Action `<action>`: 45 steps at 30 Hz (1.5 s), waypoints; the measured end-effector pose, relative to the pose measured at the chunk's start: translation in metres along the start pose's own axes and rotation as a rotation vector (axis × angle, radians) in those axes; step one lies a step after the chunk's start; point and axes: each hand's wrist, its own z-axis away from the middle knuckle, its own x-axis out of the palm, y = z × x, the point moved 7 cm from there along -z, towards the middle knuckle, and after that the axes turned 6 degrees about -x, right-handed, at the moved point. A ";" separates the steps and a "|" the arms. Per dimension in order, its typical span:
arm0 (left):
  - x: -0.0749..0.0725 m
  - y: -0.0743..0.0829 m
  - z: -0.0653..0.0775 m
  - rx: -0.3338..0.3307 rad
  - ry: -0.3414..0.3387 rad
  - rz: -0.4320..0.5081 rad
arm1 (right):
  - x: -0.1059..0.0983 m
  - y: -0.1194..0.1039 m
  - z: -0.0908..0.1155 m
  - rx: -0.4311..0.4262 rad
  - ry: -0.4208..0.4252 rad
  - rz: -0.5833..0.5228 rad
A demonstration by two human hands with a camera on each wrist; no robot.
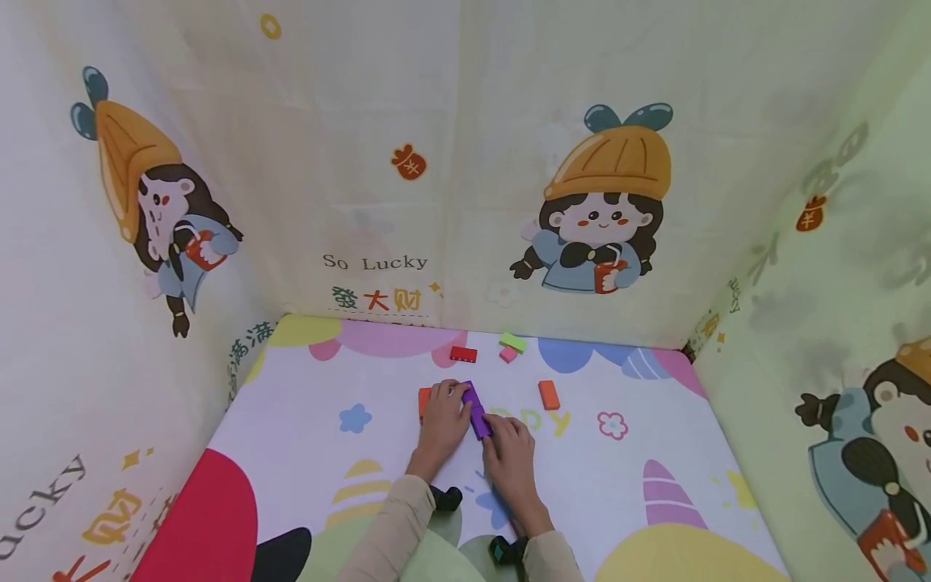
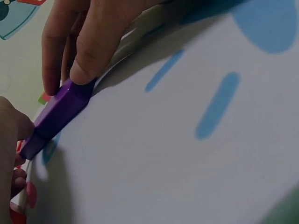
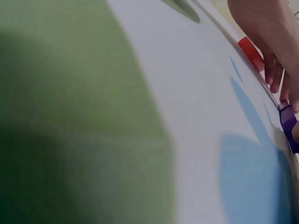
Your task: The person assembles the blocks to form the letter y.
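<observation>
Two purple blocks [image 1: 473, 410] lie end to end in a line on the printed mat, with a seam between them. My left hand [image 1: 445, 416] holds the far end, its thumb and fingertips at the block's sides. At the near end, my right hand [image 1: 512, 453] pinches the other block between thumb and fingers, which the left wrist view shows closely on the purple block [image 2: 63, 109]. Just left of my left hand is an orange block [image 1: 424, 402], partly hidden by it. Only a thumb of the right hand [image 3: 295, 133] shows in the right wrist view.
Farther back lie a red block [image 1: 463, 354], a green block [image 1: 512, 342] and a pink block [image 1: 507, 355] beside it. An orange block [image 1: 549, 395] sits to the right. Printed cloth walls [image 1: 465, 202] enclose the mat [image 1: 582, 485] at the back and sides.
</observation>
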 end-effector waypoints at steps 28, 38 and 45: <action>0.009 -0.013 0.002 0.022 -0.013 0.012 | 0.014 0.014 -0.014 0.067 -0.106 -0.056; 0.010 -0.026 -0.017 0.014 0.024 0.067 | 0.025 0.023 -0.025 0.147 -0.167 -0.043; 0.007 -0.026 -0.017 -0.001 0.042 0.104 | 0.026 0.021 -0.026 0.164 -0.184 -0.050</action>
